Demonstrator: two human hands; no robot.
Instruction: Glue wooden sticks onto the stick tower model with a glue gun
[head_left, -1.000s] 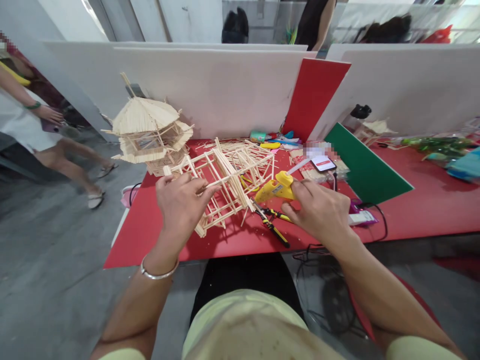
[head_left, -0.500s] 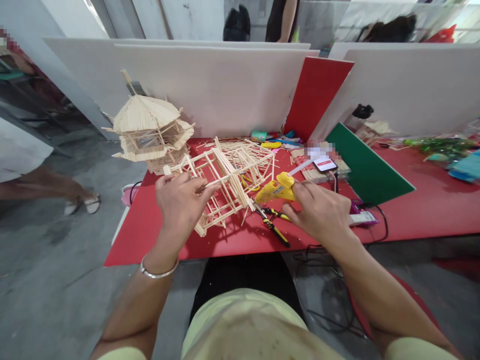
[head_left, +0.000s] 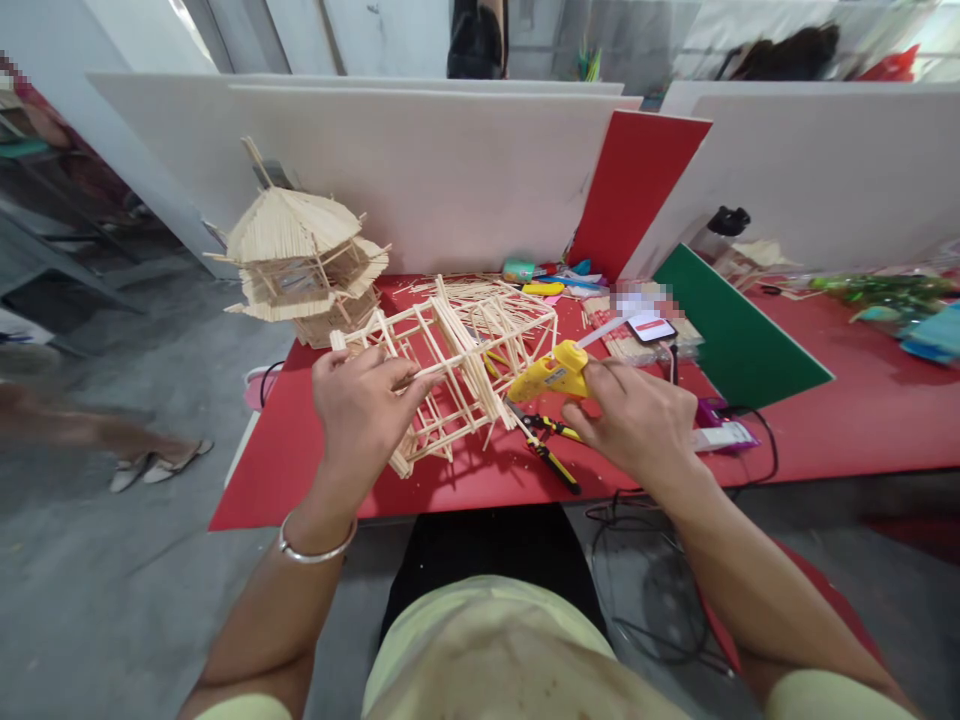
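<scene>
Front-left tabletop (head_left: pixel 277 475) free; pliers (head_left: pixel 554 466) crowd glue gun (head_left: pixel 550 375)

Before me, a long red surface (head_left: pixel 825 430), backed by upright white panels (head_left: pixel 465 180). Grey floor (head_left: pixel 90 580) to my left, smooth, faintly marked; pale wall (head_left: pixel 75 60) beside it, dim furniture (head_left: pixel 34 245) at far left. Beyond the panels I see a grey-white back wall (head_left: pixel 394 45) and translucent sheeting (head_left: pixel 637 40). Light diffuse, brightest at upper right.

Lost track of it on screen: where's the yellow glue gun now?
In the head view, the yellow glue gun is right of centre, held in the right hand, its nozzle near the stick frame and the black-and-yellow pliers.
</scene>
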